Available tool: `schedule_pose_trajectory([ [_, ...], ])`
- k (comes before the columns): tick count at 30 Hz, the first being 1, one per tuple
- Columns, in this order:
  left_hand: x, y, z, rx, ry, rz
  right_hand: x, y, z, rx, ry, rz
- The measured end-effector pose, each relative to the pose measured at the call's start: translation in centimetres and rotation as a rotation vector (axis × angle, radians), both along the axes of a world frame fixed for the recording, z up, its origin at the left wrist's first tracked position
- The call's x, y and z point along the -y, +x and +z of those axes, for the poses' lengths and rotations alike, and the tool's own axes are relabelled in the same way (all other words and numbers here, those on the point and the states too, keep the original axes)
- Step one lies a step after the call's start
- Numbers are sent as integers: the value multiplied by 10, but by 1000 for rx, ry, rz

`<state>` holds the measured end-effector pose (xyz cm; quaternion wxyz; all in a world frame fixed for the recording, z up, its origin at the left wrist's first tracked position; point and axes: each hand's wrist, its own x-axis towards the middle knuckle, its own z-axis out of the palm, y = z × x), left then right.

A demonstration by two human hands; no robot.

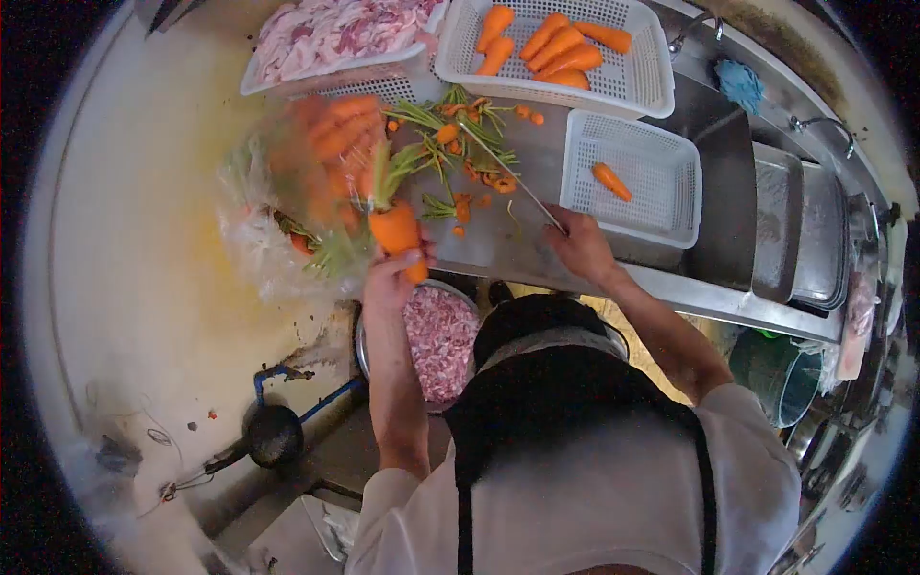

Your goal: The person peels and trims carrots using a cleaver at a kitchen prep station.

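Note:
My left hand (pixel 391 278) is wrapped round the lower part of a thick carrot (pixel 394 230), whose cut-short green stems point up and away from me. In my right hand (pixel 581 247) is the handle of a long, thin knife (pixel 508 171); its blade slants up and left over the trimmings. Carrot tops and greens (pixel 446 158) lie scattered on the steel counter (pixel 537 144) between the hands. Left of them, a clear plastic bag (pixel 264 254) holds several carrots with green stems. A single carrot (pixel 611 182) rests in the small white basket (pixel 678 225) beside my right hand.
A larger white basket (pixel 613 103) at the back contains several trimmed carrots, next to a basket of raw meat (pixel 345 38). Minced-looking meat fills a round bowl (pixel 436 340) below the counter. Sinks (pixel 714 172) lie to the right; a black pan (pixel 274 436) hangs lower left.

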<state>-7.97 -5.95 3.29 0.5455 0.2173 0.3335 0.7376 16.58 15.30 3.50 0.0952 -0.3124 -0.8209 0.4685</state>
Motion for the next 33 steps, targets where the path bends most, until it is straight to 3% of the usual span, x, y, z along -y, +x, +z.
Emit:
schedule_pose_trajectory([
  [2, -13, 14, 3, -409, -408, 108, 9, 0, 20, -108, 27, 7],
  [3, -19, 17, 1, -408, -409, 108, 15, 0, 24, -210, 45, 7],
  [5, -24, 25, -5, -820, -581, 164, 27, 2, 21, -196, 64, 66],
  [12, -9, 47, -8, -950, -537, 166, 41, 5, 49, 17, 192, 303],
  [16, -27, 46, -15, -1030, -520, 195, 48, 5, 43, -142, 233, 354],
  [17, 2, 64, -13, -1048, -515, 202, 49, 3, 40, -37, 258, 343],
  [18, -13, 53, -15, -1068, -509, 209, 49, 1, 38, 68, 284, 332],
  [22, -27, 51, -20, -1151, -490, 244, 44, -5, 26, 54, 260, 285],
  [24, -29, 48, -23, -1187, -483, 262, 44, -5, 21, -109, 298, 267],
  [33, -22, 48, -32, -1356, -456, 361, 45, -12, 19, -67, 259, 358],
])
